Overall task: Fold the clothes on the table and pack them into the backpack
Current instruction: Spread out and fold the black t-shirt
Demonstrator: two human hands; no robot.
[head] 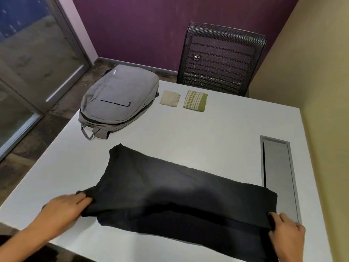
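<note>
A black garment [179, 193] lies spread across the near part of the white table [217, 125], partly folded lengthwise. My left hand [64, 208] pinches its left edge. At the lower right, my right hand [287, 237] grips its right edge. A grey backpack [119, 99] lies flat at the table's far left corner, zipped shut as far as I can see, handle toward me. Beside it sit a folded beige cloth [170, 98] and a folded green-and-white striped cloth [195, 100].
A black mesh office chair [221, 57] stands behind the far edge of the table. A grey metal cable hatch [279, 176] is set into the table on the right. A yellow wall runs along the right, and a glass door is at left.
</note>
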